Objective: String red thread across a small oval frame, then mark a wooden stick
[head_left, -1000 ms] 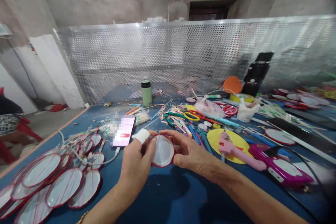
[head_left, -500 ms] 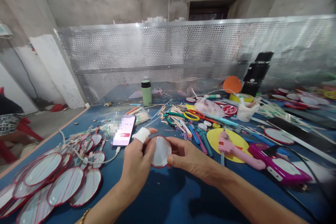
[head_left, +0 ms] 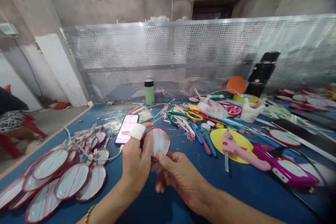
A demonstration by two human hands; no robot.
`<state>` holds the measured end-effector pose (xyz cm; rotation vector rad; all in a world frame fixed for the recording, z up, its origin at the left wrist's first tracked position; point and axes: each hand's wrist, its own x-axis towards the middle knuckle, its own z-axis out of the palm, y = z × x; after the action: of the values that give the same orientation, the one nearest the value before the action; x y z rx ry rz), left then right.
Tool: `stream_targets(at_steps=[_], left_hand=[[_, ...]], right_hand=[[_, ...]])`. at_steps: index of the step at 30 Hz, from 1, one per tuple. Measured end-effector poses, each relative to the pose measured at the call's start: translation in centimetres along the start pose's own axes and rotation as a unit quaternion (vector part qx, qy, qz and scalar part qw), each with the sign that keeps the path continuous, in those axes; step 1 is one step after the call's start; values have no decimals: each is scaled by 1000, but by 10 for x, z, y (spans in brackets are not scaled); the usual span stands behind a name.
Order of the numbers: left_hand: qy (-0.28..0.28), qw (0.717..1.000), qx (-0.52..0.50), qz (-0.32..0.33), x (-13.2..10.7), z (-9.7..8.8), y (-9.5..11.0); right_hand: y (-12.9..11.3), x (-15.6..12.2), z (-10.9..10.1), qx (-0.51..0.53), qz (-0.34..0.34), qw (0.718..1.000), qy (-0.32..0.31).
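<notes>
A small round whitish disc with a red rim (head_left: 161,140) is held up over the blue table, its pale face towards me. My left hand (head_left: 138,155) grips its left edge between thumb and fingers; a white wrap covers one finger. At the lower edge, my right hand (head_left: 181,175) pinches the rim, thumb on the face and the other fingers curled below. A lit phone (head_left: 127,128) on a white cable lies just beyond my left hand. To the left is a pile of similar red-rimmed discs (head_left: 72,181), several with stick handles.
A pink glue gun (head_left: 240,152) rests on a yellow disc (head_left: 216,138) at right, beside a purple device (head_left: 287,168). Scissors (head_left: 194,114), sticks and pens lie beyond. A green bottle (head_left: 149,93) stands before the perforated metal screen (head_left: 126,52). A person (head_left: 12,112) sits far left.
My right hand has slid from the disc's right side down to its lower edge. The disc has risen slightly. The whole view has shifted a little, moving the surroundings rightward.
</notes>
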<state>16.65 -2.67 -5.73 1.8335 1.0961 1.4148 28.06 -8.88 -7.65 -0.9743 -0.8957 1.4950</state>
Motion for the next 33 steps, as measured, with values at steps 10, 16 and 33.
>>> stream_targets(at_steps=[10, 16, 33], left_hand=[[-126, 988, -81, -42, 6, 3, 7], [-148, 969, -153, -129, 8, 7, 3], [-28, 986, -123, -108, 7, 9, 3]], right_hand=[[-18, -3, -23, -51, -38, 995, 80], [-18, -7, -21, -1, -48, 996, 71], [-17, -10, -10, 40, -64, 995, 68]])
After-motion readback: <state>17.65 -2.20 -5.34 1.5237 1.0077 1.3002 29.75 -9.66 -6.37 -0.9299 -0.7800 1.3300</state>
